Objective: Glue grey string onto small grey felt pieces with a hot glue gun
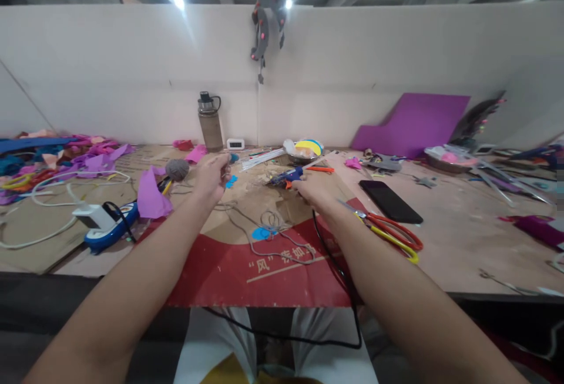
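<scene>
The glue gun (pixel 284 178), over the cardboard (pixel 207 272) by the right hand (pixel 311 190), grip indeterminable, should prove light and rigid, best held by its handle; left hand (pixel 211 179) narrowed, contents indeterminable.

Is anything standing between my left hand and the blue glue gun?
Nothing tall is visible there. A small blue piece lies on the cardboard between your left hand and the glue gun, nearer the hand; the grey cord loops closer to you, off that line.
</scene>
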### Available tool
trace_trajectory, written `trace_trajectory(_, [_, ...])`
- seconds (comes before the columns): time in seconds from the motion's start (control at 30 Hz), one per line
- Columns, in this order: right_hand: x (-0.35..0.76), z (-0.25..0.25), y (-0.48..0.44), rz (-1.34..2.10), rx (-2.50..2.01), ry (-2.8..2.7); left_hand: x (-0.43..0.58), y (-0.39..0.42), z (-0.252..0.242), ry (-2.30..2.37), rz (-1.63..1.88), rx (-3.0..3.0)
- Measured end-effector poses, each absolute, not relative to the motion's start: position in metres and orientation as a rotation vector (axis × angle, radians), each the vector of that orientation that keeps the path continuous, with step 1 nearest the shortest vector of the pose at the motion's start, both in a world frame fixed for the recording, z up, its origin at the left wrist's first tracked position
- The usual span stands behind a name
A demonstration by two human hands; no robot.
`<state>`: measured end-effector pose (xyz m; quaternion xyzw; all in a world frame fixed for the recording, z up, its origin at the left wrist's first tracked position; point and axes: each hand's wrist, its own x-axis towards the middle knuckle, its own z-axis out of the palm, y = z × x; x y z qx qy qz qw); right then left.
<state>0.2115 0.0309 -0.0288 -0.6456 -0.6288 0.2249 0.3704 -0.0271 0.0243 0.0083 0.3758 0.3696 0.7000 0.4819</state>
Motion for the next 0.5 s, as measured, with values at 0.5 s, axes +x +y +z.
trace_trajectory(0.5, [0.173,-0.003,-0.02,0.805,-0.838,-1.679,-0.024,0.027,-0.002,0.901,1.645,0.794])
